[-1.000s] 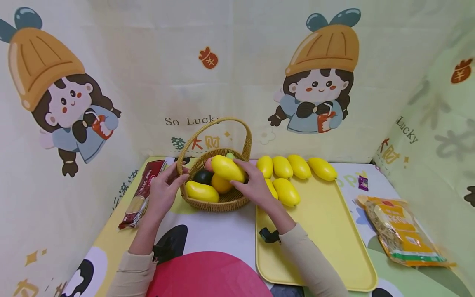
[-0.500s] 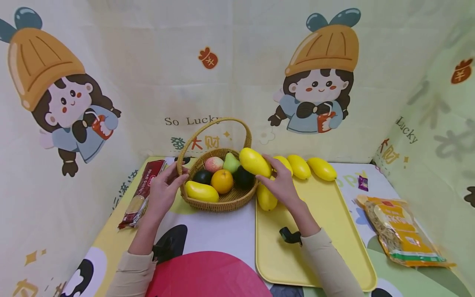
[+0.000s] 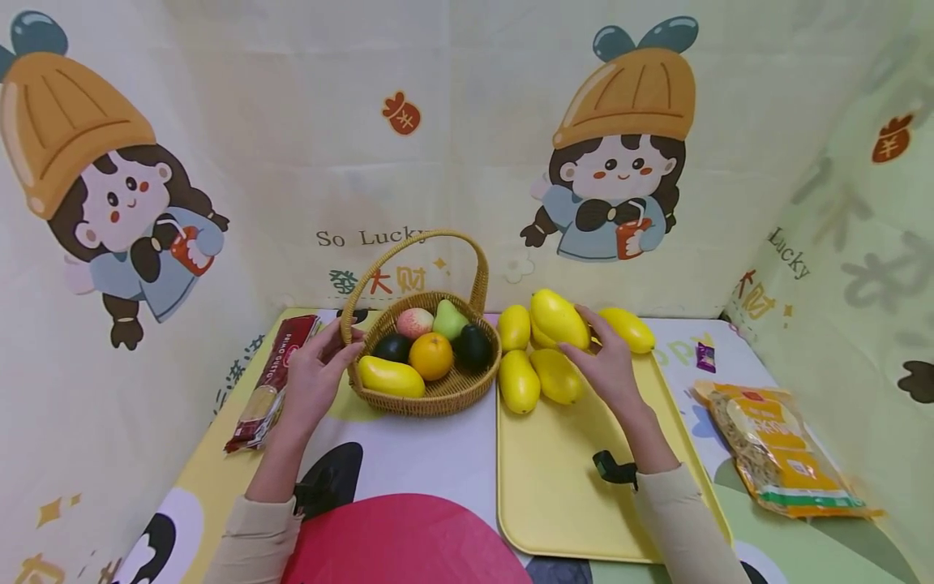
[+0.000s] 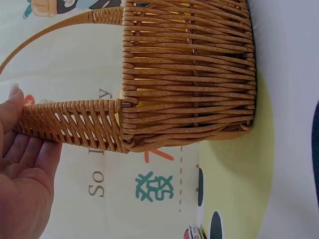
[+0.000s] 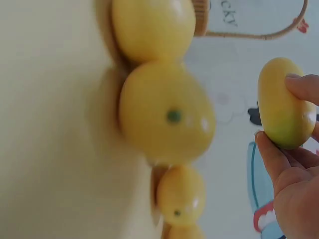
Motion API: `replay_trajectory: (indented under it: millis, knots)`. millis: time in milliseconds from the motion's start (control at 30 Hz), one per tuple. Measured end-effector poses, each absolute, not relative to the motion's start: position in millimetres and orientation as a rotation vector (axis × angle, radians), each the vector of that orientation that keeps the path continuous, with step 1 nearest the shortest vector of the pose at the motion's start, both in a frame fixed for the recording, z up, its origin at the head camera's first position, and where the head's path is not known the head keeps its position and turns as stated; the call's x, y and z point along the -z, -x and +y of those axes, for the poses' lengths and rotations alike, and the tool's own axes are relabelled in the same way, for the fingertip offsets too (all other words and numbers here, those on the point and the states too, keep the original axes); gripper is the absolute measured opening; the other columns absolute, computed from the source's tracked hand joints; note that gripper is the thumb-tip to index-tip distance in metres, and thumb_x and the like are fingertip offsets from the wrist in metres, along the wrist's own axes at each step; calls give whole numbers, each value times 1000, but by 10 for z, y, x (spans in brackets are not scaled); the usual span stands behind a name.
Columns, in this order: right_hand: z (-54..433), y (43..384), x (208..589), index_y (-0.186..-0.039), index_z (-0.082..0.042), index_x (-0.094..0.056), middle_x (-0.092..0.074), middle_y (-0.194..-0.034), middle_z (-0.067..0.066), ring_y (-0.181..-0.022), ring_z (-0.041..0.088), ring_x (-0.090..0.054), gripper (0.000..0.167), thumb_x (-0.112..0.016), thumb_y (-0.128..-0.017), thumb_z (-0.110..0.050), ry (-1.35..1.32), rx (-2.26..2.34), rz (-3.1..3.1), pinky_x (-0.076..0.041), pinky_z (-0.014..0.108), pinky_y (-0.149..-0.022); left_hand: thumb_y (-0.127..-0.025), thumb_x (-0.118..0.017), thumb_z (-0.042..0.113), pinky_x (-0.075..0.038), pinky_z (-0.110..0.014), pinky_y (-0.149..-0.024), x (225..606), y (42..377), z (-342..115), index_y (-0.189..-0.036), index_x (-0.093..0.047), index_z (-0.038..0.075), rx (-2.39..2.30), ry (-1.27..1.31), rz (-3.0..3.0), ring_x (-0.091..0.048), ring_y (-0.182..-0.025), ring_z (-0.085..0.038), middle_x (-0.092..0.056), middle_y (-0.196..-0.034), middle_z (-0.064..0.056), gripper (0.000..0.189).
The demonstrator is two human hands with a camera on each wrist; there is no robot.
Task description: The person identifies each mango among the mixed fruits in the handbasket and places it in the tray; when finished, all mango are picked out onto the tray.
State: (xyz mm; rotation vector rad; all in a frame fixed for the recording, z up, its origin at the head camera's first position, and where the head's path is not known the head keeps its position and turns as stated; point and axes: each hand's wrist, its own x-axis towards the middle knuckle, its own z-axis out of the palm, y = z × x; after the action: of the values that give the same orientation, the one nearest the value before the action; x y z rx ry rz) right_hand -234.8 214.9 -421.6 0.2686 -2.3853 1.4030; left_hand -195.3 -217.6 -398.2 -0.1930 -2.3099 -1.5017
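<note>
My left hand [image 3: 315,375] grips the handle [image 4: 75,122] of a wicker basket [image 3: 430,405] near its lower left end, thumb on one side and fingers on the other. Inside the basket lie a yellow mango [image 3: 392,378], an orange [image 3: 430,357], a peach [image 3: 415,323], a green pear [image 3: 450,319] and two dark avocados, one at the right [image 3: 473,349]. My right hand [image 3: 610,362] holds another mango [image 5: 283,107] between thumb and fingers, raised above the yellow tray [image 3: 569,487]. Several mangoes, one at the front left [image 3: 519,383], lie at the tray's far end, some partly hidden behind the held one.
Left of the basket lies a dark red snack packet [image 3: 273,377], partly behind my left hand. An orange and clear food bag [image 3: 788,450] rests right of the tray, with a small purple candy [image 3: 705,355] farther back. A printed cloth wall [image 3: 452,186] encloses the table's back and sides.
My right hand has carried the mango from over the basket rightward, across to above the tray's far end. My left hand keeps its grip on the basket handle. The head view has shifted slightly.
</note>
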Motion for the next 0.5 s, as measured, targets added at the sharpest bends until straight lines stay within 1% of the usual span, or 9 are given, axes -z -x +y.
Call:
replay_trajectory:
  millis: [33, 100, 167, 267, 400, 500]
  knots:
    - [2185, 2339, 4231, -147, -20, -48, -54, -144, 5, -120, 22, -56, 66, -77, -88, -25, -263, -1394, -2395, -49, 13, -93, -95, -66, 34, -52, -10, -89, 3986, 1954, -2180, -139, -58, 26, 1500, 188, -2313, -65, -111, -11, -70, -118, -1, 45]
    - [2251, 2312, 4260, -148, -19, -48, -53, -145, 6, -119, 22, -55, 66, -76, -88, -25, -250, -1384, -2402, -49, 12, -93, -95, -65, 36, -52, -10, -89, 3998, 1954, -2192, -140, -57, 26, 1496, 177, -2318, -65, -111, -11, -70, -118, 0, 47]
    - [2319, 2292, 4299, -148, -17, -47, -53, -146, 7, -118, 22, -56, 67, -76, -89, -25, -240, -1356, -2414, -46, 7, -90, -95, -65, 37, -52, -9, -88, 4007, 1951, -2202, -140, -57, 25, 1491, 169, -2321, -64, -111, -11, -70, -118, 0, 48]
    - [2420, 2252, 4353, -149, -17, -46, -53, -147, 8, -116, 22, -56, 67, -75, -89, -27, -209, -1294, -2451, -42, 3, -87, -95, -65, 38, -52, -9, -88, 4015, 1950, -2214, -141, -56, 26, 1478, 160, -2326, -64, -111, -11, -69, -117, 1, 48]
    - [2556, 2203, 4407, -149, -13, -46, -54, -144, 13, -114, 27, -56, 67, -74, -90, -29, -176, -1235, -2512, -41, 1, -82, -96, -64, 35, -52, -9, -88, 4006, 1952, -2201, -141, -56, 26, 1461, 170, -2333, -65, -111, -12, -69, -118, -2, 46]
    - [2644, 2166, 4443, -147, -9, -47, -55, -141, 17, -113, 32, -57, 65, -74, -91, -28, -162, -1214, -2558, -40, 0, -79, -96, -64, 32, -52, -9, -88, 4002, 1960, -2186, -141, -56, 25, 1467, 187, -2329, -65, -111, -14, -69, -118, -4, 46]
